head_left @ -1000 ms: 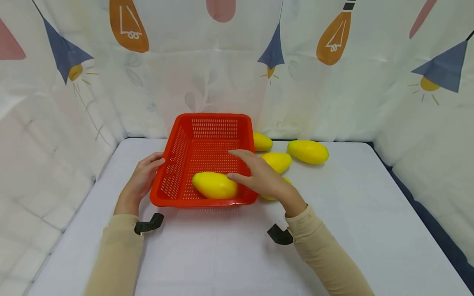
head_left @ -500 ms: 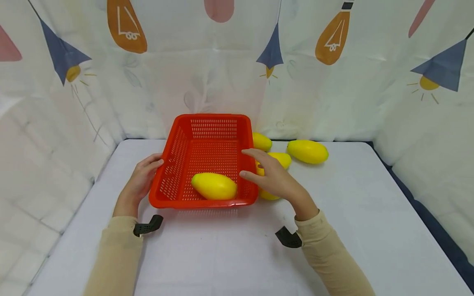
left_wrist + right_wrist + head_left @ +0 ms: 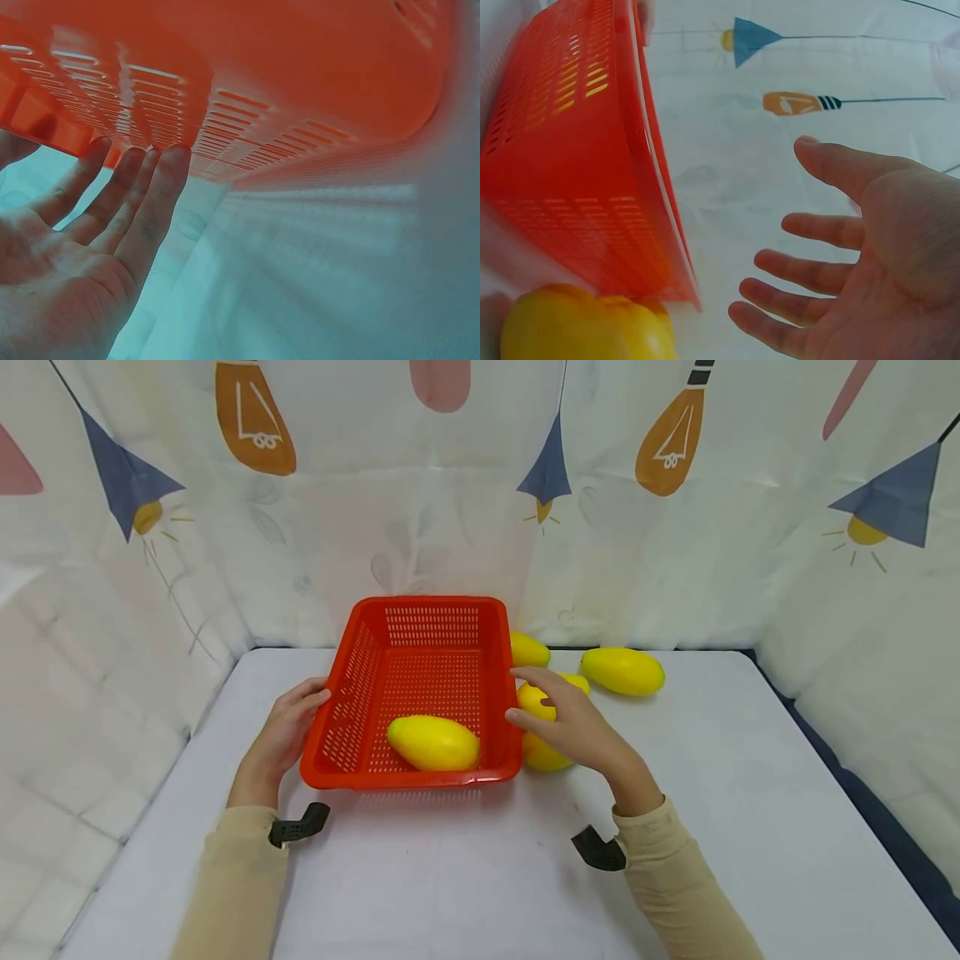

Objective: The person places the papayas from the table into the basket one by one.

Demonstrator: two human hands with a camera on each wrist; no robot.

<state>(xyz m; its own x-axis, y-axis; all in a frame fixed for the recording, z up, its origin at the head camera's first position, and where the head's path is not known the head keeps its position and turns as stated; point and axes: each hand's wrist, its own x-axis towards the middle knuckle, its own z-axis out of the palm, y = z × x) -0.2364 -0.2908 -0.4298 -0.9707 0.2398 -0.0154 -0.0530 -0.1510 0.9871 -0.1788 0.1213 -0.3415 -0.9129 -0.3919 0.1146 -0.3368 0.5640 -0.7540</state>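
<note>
A red plastic basket (image 3: 431,681) with slotted walls stands on the white table, holding one yellow mango-shaped fruit (image 3: 433,743) near its front wall. My left hand (image 3: 287,731) is at the basket's left side. In the left wrist view its fairly straight fingers (image 3: 161,180) reach up to the outer wall, apparently touching it. To the right of the basket, my right hand (image 3: 577,727) hovers with fingers spread and nothing in them. Under and beyond it lie two yellow fruits, a nearer one (image 3: 546,755) and a farther one (image 3: 534,700), both partly hidden.
Behind, one more yellow fruit (image 3: 529,650) shows beside the basket's right wall, and another (image 3: 622,672) lies farther right. A patterned white curtain (image 3: 450,527) rises behind the table (image 3: 465,877). Black wrist mounts (image 3: 598,850) stick out from both sleeves.
My right hand has moved right, from over the basket to above the fruits beside it. The left hand stays at the basket's left side, and the fruit inside has not moved.
</note>
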